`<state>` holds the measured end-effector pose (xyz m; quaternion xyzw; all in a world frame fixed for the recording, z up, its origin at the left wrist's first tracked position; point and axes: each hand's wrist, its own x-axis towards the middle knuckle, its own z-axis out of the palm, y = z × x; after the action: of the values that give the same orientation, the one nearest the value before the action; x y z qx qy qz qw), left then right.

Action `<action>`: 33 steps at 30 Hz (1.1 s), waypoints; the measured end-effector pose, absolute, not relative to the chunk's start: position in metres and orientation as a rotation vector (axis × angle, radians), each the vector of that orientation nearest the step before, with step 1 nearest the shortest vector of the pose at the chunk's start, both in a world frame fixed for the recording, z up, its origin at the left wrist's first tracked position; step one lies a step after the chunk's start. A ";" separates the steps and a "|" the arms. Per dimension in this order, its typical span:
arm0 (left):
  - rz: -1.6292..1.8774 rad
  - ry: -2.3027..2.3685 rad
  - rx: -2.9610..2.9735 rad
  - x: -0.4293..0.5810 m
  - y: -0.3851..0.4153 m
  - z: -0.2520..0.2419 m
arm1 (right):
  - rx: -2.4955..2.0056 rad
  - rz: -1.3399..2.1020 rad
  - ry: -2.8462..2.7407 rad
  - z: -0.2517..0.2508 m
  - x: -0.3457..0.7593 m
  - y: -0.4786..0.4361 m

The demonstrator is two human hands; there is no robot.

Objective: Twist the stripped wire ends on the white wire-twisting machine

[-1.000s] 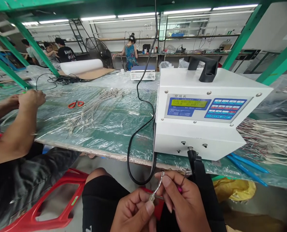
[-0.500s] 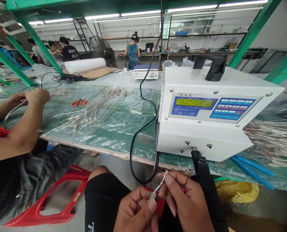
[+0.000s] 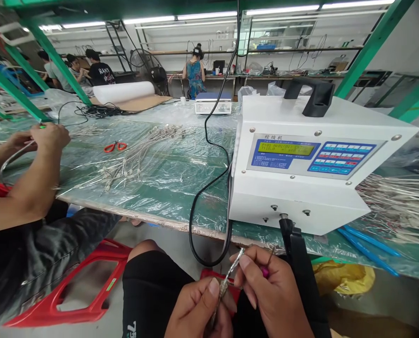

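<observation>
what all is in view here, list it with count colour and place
white machine: one, white with blue keypad, table right
black cable: one, black, table centre
loose wire pieces: many, silver, table left
scissors: one, orange, table left
wire bundle: one heap, pale, far right
stool: one, red, floor left
co-worker's hands: two, far left
wire piece: one, silver, between both grips
left hand: pinching wire piece
right hand: pinching wire piece

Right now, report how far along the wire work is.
Done: a spread of wire pieces lies left of the white machine. In hand: left hand and right hand pinch one short wire below the table edge. Left: a big bundle waits right of the machine.
</observation>
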<state>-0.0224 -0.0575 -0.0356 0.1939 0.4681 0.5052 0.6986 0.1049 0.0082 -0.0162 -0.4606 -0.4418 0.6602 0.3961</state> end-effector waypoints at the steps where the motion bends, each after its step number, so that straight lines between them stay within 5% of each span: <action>1: 1.133 1.031 0.429 -0.023 -0.058 -0.037 | -1.163 1.680 -1.115 -0.015 0.104 0.008; 33: 1.145 1.297 0.715 -0.024 -0.059 -0.026 | -1.159 1.721 -1.469 -0.018 0.114 0.001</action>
<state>-0.0237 -0.0586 -0.0261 0.3075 0.5580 0.4926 0.5928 0.1145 0.0010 -0.0179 -0.4357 -0.5522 0.6467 0.2950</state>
